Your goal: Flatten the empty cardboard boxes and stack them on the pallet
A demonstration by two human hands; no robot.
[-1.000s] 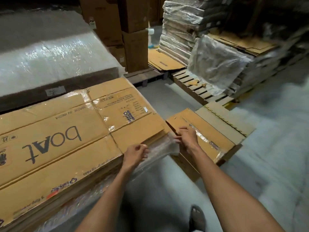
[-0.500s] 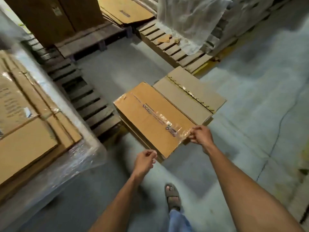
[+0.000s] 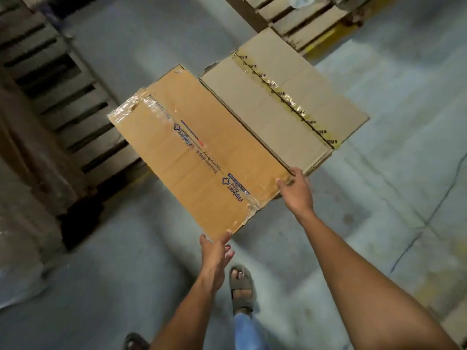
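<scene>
Both of your hands have closed on the box since half a second ago: your left hand (image 3: 216,251), which hung loosely curled just short of it, now has straight fingertips touching the nearest corner, and your right hand (image 3: 294,189) has slid from the tape end to the other corner of that near edge. That right hand pinches the brown box (image 3: 199,157) with its thumb on top; the left only touches and grips nothing. So your hands are apart, one at each end of the short near edge. The box lies ahead of you over the floor (image 3: 121,286), and whether it rests there or is already lifted cannot be told. Its long axis runs away from you and to the left, its far end towards the slatted pallet (image 3: 65,97) along the floor's left side. A grey panel (image 3: 283,97) lies tight against its right long edge; whether it is a separate box cannot be told. Your left hand is the nearer to the pallet, so the swing probably pivots about that corner. A second pallet (image 3: 290,18) stands at the far right.
</scene>
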